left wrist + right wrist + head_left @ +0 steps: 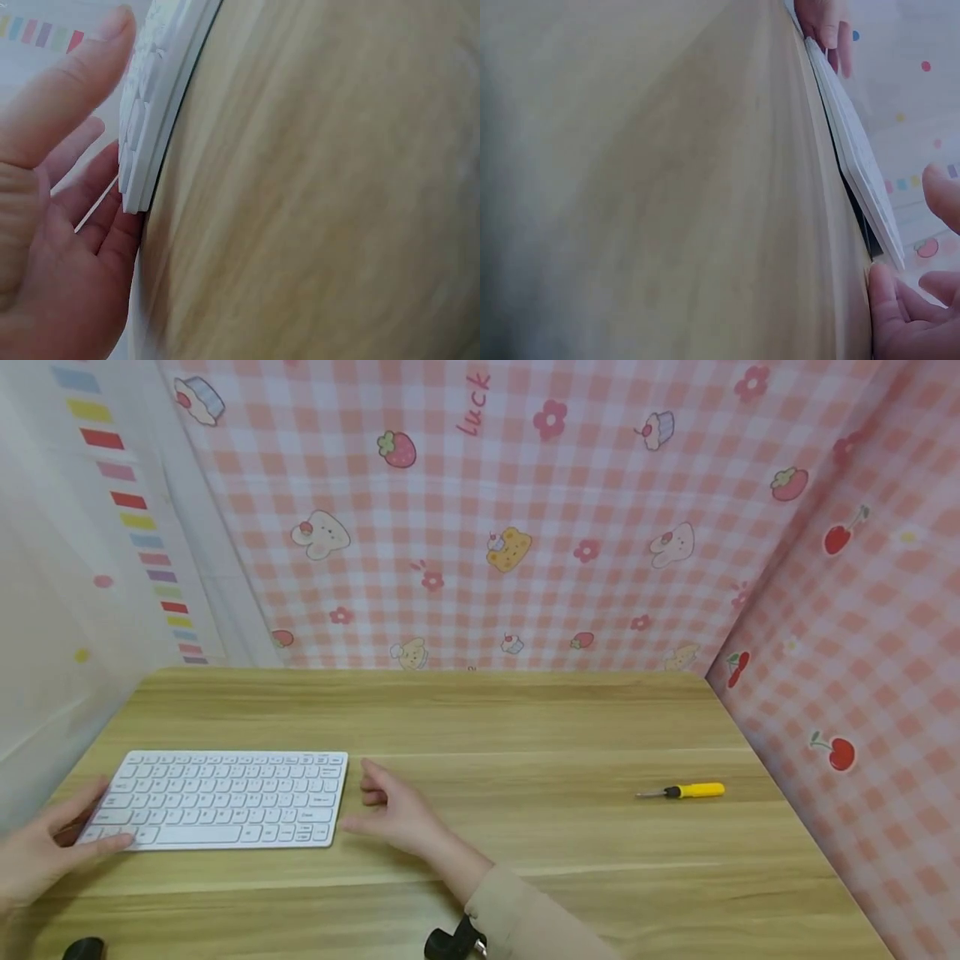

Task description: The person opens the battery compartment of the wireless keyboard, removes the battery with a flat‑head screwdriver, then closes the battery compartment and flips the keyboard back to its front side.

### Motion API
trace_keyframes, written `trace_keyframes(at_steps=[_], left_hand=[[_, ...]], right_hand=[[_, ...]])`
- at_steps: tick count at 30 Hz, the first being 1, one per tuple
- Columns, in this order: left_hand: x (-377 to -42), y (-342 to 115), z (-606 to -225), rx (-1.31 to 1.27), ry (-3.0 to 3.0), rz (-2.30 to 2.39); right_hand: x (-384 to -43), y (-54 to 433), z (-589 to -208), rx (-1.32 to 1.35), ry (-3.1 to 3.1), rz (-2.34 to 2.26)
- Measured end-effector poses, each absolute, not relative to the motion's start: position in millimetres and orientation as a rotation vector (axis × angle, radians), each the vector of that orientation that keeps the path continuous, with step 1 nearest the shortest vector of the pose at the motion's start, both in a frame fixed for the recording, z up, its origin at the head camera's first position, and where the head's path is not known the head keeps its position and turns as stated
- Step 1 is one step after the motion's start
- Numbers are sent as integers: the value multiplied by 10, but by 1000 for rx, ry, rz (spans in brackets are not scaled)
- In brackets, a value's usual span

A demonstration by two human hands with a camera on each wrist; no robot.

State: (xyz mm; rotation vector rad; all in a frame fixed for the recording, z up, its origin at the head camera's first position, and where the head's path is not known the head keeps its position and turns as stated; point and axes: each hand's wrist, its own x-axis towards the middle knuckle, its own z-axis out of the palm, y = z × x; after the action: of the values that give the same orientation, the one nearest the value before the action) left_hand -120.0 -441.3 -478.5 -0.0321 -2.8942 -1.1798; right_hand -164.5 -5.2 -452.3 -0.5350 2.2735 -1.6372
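Observation:
A slim white keyboard [225,800] lies on the left part of the wooden table, its back slightly raised on a dark foot in the right wrist view. My left hand [52,852] holds its left end: the thumb lies over the front left corner, and the other fingers [86,202] reach along and partly behind the left edge. Beside the right edge is my right hand [397,814], thumb and forefinger spread apart and the other fingers bent. Its fingertips [883,281] are close to the keyboard's corner in the right wrist view, with nothing between them.
A screwdriver [697,790] with a yellow handle lies on the right part of the table [540,727]. Black objects show at the front edge, one [84,949] at left and one [450,941] by the right sleeve. Checked pink cloth [465,527] hangs behind.

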Motion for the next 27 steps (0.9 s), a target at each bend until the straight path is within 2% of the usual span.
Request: trace_keyframes(at_steps=[14,19,27], left_hand=[[-1160,-4222,-4698,-219,-2776,-1125],[-1170,-4140,-4703,-322,-2720,-1267],[-1211,-3861,-4616,-378,-2821,-1107]], right_hand=[[-1639,-86,-4549,-477,2187,-1753],[-1660,0,-4551,-447,2273,-1712],[-1745,251,-4583,-434,2369,-1688]])
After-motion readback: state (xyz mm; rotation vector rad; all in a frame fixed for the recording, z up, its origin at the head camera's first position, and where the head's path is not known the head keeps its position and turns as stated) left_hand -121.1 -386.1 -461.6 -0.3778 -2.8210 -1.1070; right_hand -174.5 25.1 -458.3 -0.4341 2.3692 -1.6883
